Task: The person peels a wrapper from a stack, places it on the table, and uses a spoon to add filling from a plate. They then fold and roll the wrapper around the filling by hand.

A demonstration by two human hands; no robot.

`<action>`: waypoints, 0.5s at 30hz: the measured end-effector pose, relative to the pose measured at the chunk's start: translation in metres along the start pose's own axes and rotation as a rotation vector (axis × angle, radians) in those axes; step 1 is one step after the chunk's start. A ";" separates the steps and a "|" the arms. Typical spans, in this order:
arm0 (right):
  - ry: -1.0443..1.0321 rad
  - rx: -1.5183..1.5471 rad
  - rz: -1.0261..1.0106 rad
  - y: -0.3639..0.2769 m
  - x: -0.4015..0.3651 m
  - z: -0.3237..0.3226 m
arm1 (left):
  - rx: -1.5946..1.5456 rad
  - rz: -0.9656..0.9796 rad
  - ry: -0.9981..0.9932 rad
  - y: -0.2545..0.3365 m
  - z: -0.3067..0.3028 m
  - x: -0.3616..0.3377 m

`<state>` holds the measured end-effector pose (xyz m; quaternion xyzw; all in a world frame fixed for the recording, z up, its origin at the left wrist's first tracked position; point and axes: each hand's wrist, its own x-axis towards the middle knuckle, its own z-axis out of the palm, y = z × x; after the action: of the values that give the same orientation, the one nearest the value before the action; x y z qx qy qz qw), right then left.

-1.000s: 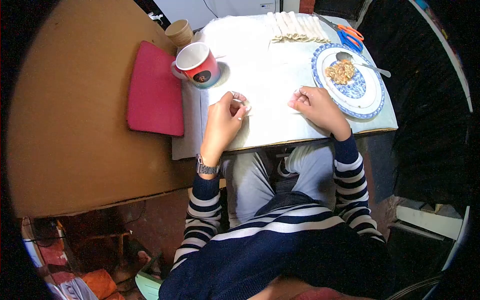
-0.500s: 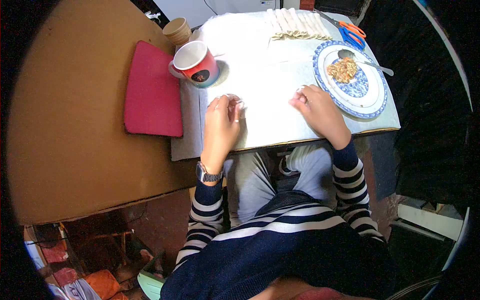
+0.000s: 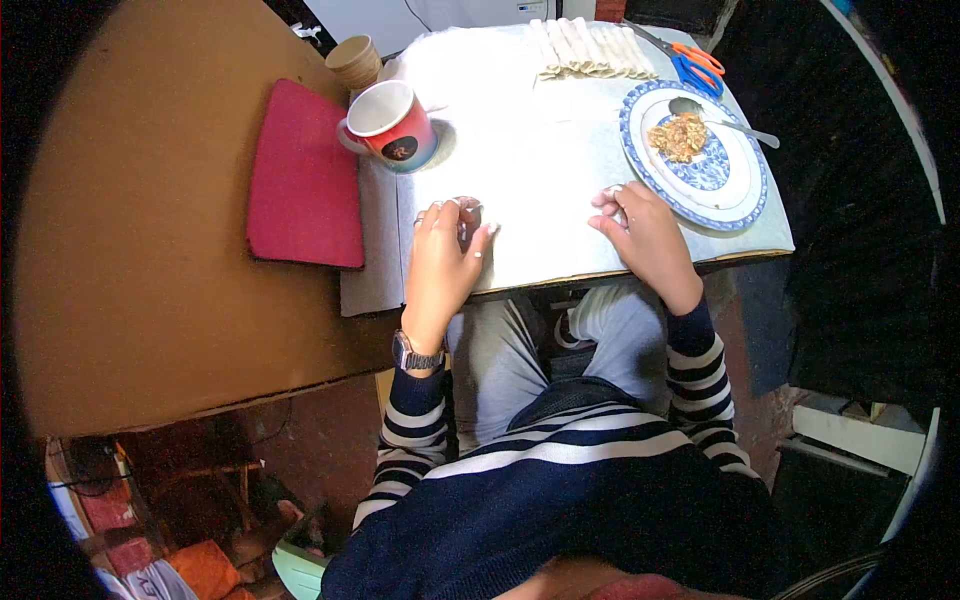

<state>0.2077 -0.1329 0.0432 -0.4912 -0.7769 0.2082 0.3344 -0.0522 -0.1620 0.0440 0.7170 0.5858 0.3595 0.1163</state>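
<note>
My left hand rests over the near left part of the white-covered tabletop. Its fingers are curled, with the thumb apart from them and nothing visible between. Across from it, my right hand is beside the near left rim of a blue-and-white plate, thumb and fingers also parted. White specks stick to the fingertips of both hands. On the plate lie a chopped, cooked-looking filling and a spoon. Glare washes out the surface between my hands, so a thin white sheet there could be hidden.
A red-and-blue mug stands at the left, near a beige cup and a dark red mat. Several white rolls lie in a row at the back. Scissors with orange and blue handles lie beyond the plate.
The thumbs of both hands have moved away from the fingers, which were closer together before. My right hand has shifted slightly to the right. The view has tilted a little.
</note>
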 end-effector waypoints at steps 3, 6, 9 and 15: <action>-0.021 -0.028 0.011 0.001 0.001 0.002 | 0.015 -0.016 0.002 0.004 0.003 -0.001; -0.017 -0.055 0.001 0.002 0.002 0.001 | -0.005 -0.008 0.021 -0.002 0.010 -0.003; -0.026 -0.100 -0.012 0.002 0.005 0.000 | -0.023 -0.030 0.036 -0.001 0.011 -0.003; -0.076 0.003 0.058 -0.006 0.014 -0.005 | -0.130 -0.114 0.047 0.005 0.006 0.001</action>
<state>0.2031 -0.1229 0.0551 -0.5046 -0.7742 0.2377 0.2991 -0.0439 -0.1609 0.0430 0.6648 0.6038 0.4061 0.1691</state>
